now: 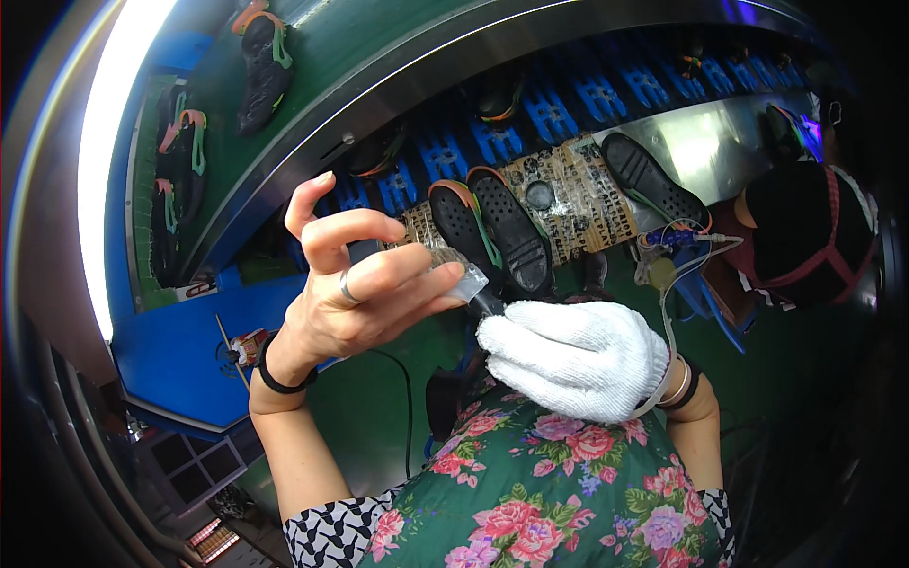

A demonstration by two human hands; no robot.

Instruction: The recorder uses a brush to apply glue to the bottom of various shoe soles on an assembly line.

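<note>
My left hand point(365, 275), bare with a ring, pinches a small piece of clear plastic point(468, 283) between thumb and fingertips; its other fingers are raised and curled. My right hand point(578, 355), in a white knitted glove, closes round a small black piece point(487, 304) that meets the plastic. Whether the two are joined I cannot tell. Just beyond lie a black shoe with orange and green edging point(462, 220) and a black shoe sole turned up point(516, 237), side by side on a taped cardboard board point(578, 194). Another black sole point(653, 180) rests farther right.
Behind the board runs a row of blue racks point(440, 156) with several shoes. More shoes point(265, 66) lie on the green surface at far left. A blue table point(199, 364) stands left. At right are a thin white tube point(670, 303) and another person point(805, 232).
</note>
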